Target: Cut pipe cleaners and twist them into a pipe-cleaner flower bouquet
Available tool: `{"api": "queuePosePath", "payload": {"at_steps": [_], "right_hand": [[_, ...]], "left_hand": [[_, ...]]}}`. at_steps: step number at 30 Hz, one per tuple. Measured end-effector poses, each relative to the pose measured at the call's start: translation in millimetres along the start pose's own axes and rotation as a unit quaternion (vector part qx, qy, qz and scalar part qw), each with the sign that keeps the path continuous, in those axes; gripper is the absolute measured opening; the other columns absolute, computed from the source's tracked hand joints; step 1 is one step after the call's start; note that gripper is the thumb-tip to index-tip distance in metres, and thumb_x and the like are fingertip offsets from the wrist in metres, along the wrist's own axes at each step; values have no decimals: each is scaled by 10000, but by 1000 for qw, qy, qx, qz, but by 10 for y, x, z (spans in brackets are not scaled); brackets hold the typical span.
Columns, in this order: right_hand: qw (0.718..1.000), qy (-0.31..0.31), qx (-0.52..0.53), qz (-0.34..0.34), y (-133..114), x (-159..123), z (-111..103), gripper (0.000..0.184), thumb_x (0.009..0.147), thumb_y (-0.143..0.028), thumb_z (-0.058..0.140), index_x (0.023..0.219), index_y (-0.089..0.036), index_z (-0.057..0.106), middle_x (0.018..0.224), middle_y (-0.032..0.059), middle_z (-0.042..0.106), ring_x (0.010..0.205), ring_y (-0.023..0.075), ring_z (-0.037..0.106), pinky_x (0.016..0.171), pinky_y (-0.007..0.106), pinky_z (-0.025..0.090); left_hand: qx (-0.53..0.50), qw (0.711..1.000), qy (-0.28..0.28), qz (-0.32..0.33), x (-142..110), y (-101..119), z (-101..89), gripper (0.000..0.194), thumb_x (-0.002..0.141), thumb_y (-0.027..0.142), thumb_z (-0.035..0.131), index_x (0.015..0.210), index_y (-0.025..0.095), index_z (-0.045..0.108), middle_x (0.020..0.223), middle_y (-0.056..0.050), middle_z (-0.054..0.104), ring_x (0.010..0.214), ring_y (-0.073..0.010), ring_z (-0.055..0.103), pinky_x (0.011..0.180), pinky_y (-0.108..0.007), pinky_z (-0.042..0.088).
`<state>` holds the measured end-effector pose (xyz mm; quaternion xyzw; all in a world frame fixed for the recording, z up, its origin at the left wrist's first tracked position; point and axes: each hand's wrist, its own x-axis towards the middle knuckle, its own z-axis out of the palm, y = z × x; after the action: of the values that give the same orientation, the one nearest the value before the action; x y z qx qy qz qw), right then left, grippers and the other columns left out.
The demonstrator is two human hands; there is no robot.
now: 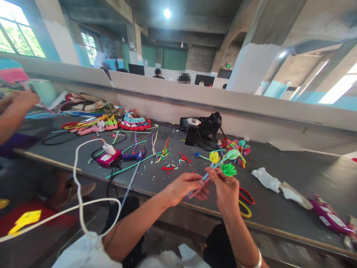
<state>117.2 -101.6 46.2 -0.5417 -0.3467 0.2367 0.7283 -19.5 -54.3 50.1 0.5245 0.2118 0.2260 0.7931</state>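
At the near edge of a dark table, the person's left hand grasps the lower part of a few slim stems between thumb and fingers, while the right hand pinches them higher up, just below the blooms. A yellow flower, a pale green flower and a bright green flower fan out at the far end of the stems, above the tabletop. Beyond them lies a heap of colourful flowers, with a black bag farther back. Red scraps are strewn left of the hands; farther left rest a blue glue gun and a magenta box. Right of the right hand lie a red loop and crumpled white paper. At the far left, a co-worker's hand shows; what its fingers grip cannot be told.
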Motion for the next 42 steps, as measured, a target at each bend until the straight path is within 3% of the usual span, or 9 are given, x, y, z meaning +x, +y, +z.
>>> {"api": "queuePosePath", "payload": {"at_steps": [7, 12, 16, 18, 22, 29, 35, 39, 42], "right_hand": [[999, -10, -34, 2, 64, -3, 47, 276, 642, -401, 813, 571, -163, 692, 528, -26, 595, 529, 131, 508, 529, 254, 412], [998, -28, -53, 3, 156, 16, 59, 281, 650, -388, 810, 574, -160, 665, 538, -29, 598, 520, 122, 508, 527, 239, 407], [995, -74, -65, 2, 159, -7, 133, 307, 714, -372, 768, 545, -170, 611, 448, -58, 516, 442, 100, 456, 464, 220, 365], [994, -91, -65, -3, 168, -5, 190, 310, 738, -374, 750, 557, -175, 598, 449, -58, 523, 454, 105, 477, 483, 219, 382], [990, -127, -61, -14, 223, 41, 340, 335, 778, -385, 721, 560, -182, 568, 467, -58, 528, 485, 108, 496, 533, 225, 407], [970, -232, -65, -43, 311, 149, 704, 305, 858, -384, 659, 636, -181, 610, 562, -38, 575, 577, 123, 548, 611, 245, 454], [868, -466, -135, -103, 494, 543, 1161, 397, 781, -555, 702, 967, -206, 742, 954, 42, 728, 849, 213, 676, 711, 295, 530], [818, -483, -275, -148, 863, 870, 1750, 318, 932, -430, 582, 1132, -202, 677, 1067, 59, 705, 997, 222, 645, 824, 336, 526], [755, -487, -403, -175, 1138, 949, 2179, 294, 954, -346, 593, 1189, -172, 607, 1196, 74, 629, 1007, 213, 640, 859, 412, 539]], "left_hand": [[104, 990, 76, 51, 91, -77, 115, 364, 803, 486, 598, 669, 148, 575, 601, 11, 539, 475, -86, 478, 455, -209, 349], [116, 987, 98, 48, 120, -135, 1, 340, 778, 436, 638, 614, 162, 520, 536, 57, 414, 456, -69, 374, 443, -209, 307], [-6, 999, 3, -33, 93, -66, -171, 287, 712, 390, 715, 775, 129, 617, 643, -1, 569, 489, -108, 506, 495, -257, 424], [-73, 995, -18, -66, 68, -24, -250, 266, 701, 335, 733, 802, 112, 630, 629, 6, 542, 454, -74, 442, 456, -225, 374], [-142, 987, -11, -72, 27, 18, -378, 195, 745, 302, 654, 763, 111, 621, 540, 76, 342, 416, -27, 198, 406, -191, 166], [-136, 987, 84, 21, -104, 29, -624, 218, 798, 313, 609, 685, 130, 570, 520, 98, 205, 440, -41, 112, 418, -205, 88], [-199, 943, 209, 168, -381, 46, -983, 230, 805, 306, 684, 713, 121, 584, 537, 99, 229, 458, -30, 123, 426, -178, 138], [-224, 908, 274, 226, -460, 87, -1184, 239, 802, 317, 706, 740, 105, 617, 536, 97, 252, 456, -22, 152, 427, -169, 172], [-231, 896, 295, 237, -414, 95, -1258, 232, 800, 311, 712, 744, 106, 619, 535, 98, 259, 452, -19, 166, 429, -166, 183]]}}
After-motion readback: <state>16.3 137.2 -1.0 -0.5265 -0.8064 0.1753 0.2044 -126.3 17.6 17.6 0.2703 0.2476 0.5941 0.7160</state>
